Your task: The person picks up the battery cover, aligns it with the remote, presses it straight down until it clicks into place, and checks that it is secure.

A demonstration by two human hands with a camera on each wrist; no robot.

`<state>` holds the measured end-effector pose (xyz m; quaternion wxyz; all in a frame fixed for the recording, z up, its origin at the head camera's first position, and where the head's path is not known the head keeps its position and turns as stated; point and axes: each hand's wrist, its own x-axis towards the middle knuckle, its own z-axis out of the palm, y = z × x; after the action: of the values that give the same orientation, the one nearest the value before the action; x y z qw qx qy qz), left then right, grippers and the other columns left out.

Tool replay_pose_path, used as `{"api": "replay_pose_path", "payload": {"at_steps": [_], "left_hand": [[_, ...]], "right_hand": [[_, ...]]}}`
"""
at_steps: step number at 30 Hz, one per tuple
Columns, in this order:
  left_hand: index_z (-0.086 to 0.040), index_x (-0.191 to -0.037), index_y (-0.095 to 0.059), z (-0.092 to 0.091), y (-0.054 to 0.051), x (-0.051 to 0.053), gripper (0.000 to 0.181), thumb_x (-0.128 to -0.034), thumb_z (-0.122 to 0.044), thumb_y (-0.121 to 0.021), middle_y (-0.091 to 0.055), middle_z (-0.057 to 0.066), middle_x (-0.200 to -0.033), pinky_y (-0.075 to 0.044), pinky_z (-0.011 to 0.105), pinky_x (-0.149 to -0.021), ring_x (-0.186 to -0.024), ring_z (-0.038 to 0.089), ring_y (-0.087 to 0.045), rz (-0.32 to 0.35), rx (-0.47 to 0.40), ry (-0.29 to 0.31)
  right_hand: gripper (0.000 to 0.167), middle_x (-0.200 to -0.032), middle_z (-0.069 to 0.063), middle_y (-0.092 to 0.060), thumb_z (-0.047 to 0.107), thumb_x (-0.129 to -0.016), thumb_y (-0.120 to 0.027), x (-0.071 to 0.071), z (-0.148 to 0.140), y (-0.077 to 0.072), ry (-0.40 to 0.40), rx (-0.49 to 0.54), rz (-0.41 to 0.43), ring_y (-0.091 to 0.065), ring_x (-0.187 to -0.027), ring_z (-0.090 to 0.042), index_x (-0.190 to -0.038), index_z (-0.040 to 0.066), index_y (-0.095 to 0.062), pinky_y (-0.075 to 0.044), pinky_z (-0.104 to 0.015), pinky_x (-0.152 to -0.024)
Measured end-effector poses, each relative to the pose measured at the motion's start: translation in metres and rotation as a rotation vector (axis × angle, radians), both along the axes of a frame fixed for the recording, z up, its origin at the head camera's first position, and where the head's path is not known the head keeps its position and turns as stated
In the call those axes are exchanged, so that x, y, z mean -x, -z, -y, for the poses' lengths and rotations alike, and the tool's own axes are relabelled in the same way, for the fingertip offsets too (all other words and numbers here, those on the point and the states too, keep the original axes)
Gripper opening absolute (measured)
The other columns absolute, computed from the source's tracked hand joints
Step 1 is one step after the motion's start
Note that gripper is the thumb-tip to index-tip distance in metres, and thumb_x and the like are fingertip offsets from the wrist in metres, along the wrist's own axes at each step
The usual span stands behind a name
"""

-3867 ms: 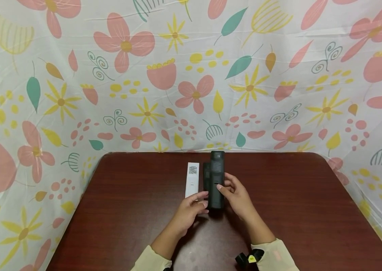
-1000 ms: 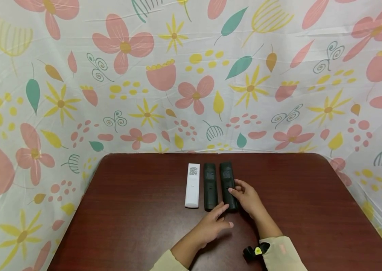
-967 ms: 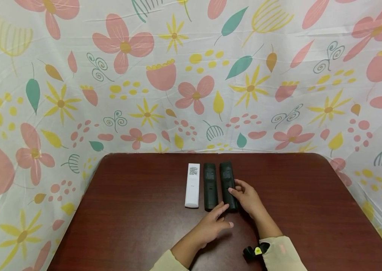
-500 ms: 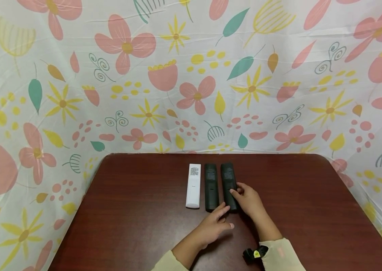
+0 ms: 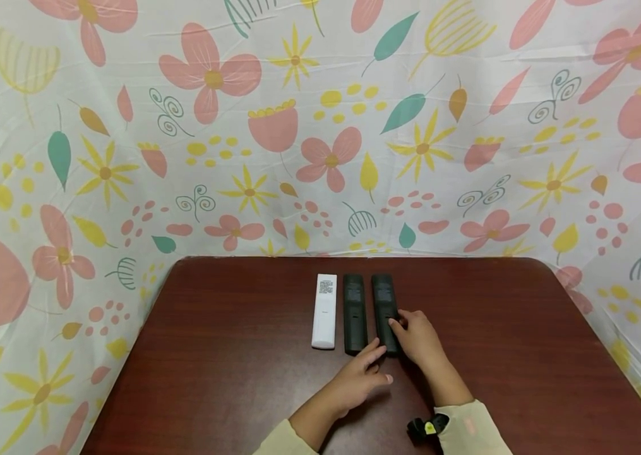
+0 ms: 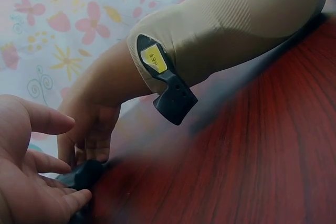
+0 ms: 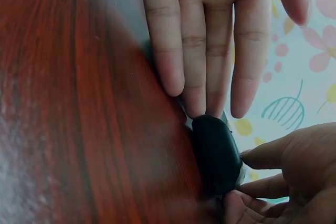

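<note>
In the head view my right hand (image 5: 419, 338) pinches the right-hand black remote control (image 5: 384, 300), thumb on top and fingers along its right side. Fingertips of my left hand (image 5: 354, 382) are at that remote's near end, fingers extended and thumb apart. The right wrist view shows the black remote's rounded end (image 7: 215, 156) between the left fingers and the pinching right hand (image 7: 296, 177). Just left lies a second black remote control (image 5: 355, 309), then a white remote control (image 5: 324, 309). All three lie side by side with their battery-cover backs up.
The remotes lie on a dark reddish-brown table (image 5: 229, 354) with rounded far corners. A floral white cloth (image 5: 326, 208) hangs behind and along both sides. A black wrist camera (image 5: 427, 428) sits at the right sleeve.
Earlier the right hand held a black remote raised over the other black one; it now lies to the right on the table. Lately it has turned slightly straighter, and the white one is uncovered.
</note>
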<state>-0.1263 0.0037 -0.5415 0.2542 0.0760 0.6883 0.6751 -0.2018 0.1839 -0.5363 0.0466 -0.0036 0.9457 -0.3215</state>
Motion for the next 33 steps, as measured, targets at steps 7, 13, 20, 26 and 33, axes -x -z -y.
{"api": "replay_pose_path", "payload": {"at_steps": [7, 13, 20, 26, 33], "left_hand": [[-0.007, -0.154, -0.042, 0.0006, -0.0017, 0.0004, 0.064, -0.0944, -0.015, -0.065, -0.019, 0.005, -0.170, -0.038, 0.048, -0.117, -0.148, 0.044, -0.034, 0.005, 0.010, 0.000], [-0.008, -0.154, -0.042, 0.0013, -0.0017, 0.0013, 0.064, -0.0949, -0.016, -0.064, -0.020, 0.005, -0.170, -0.038, 0.048, -0.117, -0.148, 0.043, -0.034, 0.005, 0.008, 0.007], [-0.009, -0.154, -0.042, 0.0018, -0.0012, 0.0020, 0.064, -0.0950, -0.017, -0.064, -0.020, 0.006, -0.170, -0.039, 0.049, -0.117, -0.147, 0.043, -0.035, 0.004, 0.012, 0.009], [-0.011, -0.154, -0.042, 0.0030, -0.0011, 0.0020, 0.064, -0.0950, -0.019, -0.065, -0.020, 0.005, -0.169, -0.039, 0.049, -0.116, -0.147, 0.043, -0.037, 0.003, 0.018, 0.013], [-0.011, -0.154, -0.043, 0.0028, -0.0018, 0.0029, 0.063, -0.0951, -0.020, -0.064, -0.022, 0.005, -0.169, -0.039, 0.049, -0.117, -0.146, 0.040, -0.039, -0.002, 0.007, 0.008]], "right_hand": [[0.054, -0.126, -0.027, -0.057, 0.027, -0.103, -0.056, 0.0004, -0.0005, 0.0009, -0.003, 0.007, 0.010, -0.062, -0.096, -0.029, -0.142, -0.011, -0.050, -0.052, -0.046, -0.081], [0.054, -0.124, -0.027, -0.058, 0.027, -0.103, -0.055, 0.0012, 0.0000, 0.0002, 0.001, 0.016, 0.008, -0.062, -0.098, -0.030, -0.141, -0.011, -0.050, -0.052, -0.048, -0.084], [0.054, -0.122, -0.025, -0.059, 0.028, -0.103, -0.055, 0.0012, -0.0003, 0.0003, 0.000, 0.022, 0.007, -0.062, -0.101, -0.032, -0.140, -0.010, -0.051, -0.051, -0.050, -0.087], [0.054, -0.122, -0.023, -0.058, 0.027, -0.103, -0.056, -0.0005, -0.0021, -0.0008, -0.002, 0.033, 0.029, -0.059, -0.098, -0.029, -0.143, -0.010, -0.049, -0.050, -0.047, -0.085], [0.057, -0.118, -0.022, -0.059, 0.027, -0.102, -0.058, -0.0010, -0.0038, -0.0023, 0.006, 0.052, 0.027, -0.061, -0.101, -0.031, -0.146, -0.006, -0.046, -0.050, -0.049, -0.086]]}}
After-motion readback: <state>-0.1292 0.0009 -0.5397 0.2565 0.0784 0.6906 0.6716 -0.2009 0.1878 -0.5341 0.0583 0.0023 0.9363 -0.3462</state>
